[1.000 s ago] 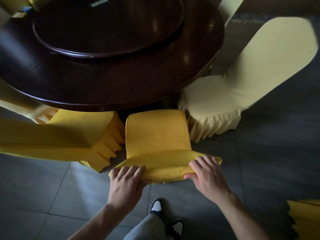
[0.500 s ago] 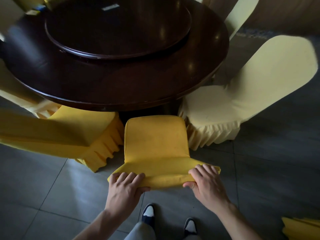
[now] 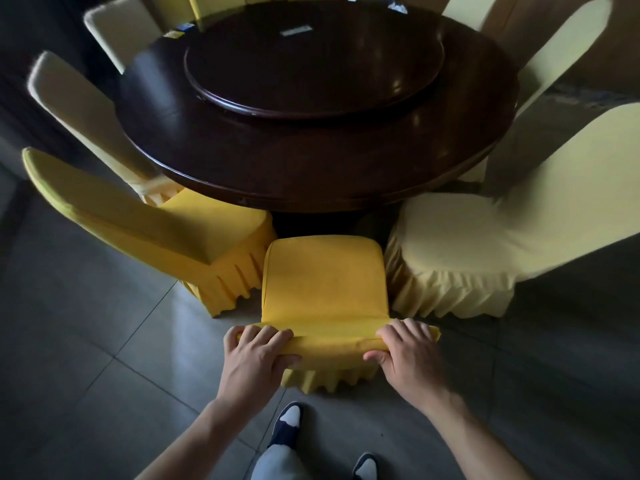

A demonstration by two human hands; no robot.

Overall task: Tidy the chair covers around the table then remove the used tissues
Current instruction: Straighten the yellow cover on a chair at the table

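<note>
Head cam, L to R: my left hand (image 3: pixel 258 355) is curled over the left end of the chair-back top of the yellow chair cover (image 3: pixel 323 282), fingers (image 3: pixel 273 336) on top, thumb tucked under, pinching fabric. That chair sits right in front of me, its seat pushed against the dark round desk (image 3: pixel 311 174), w/ a 2nd yellow covered chair (image 3: pixel 194 244) just beside on the left and a pale one (image 3: pixel 460 258) on the right. My right hand (image 3: pixel 407 351) grips the other end the same way. To do this well, I reckon: pull both ends down evenly so the top seam sits square, then smooth the back panel & check the pleated skirt (image 3: pixel 329 377) hangs straight. Uneven tugging prob twists it. Tissues: can't make out any for sure; small bits at the desk's far edge are too blurry to tell.
</note>
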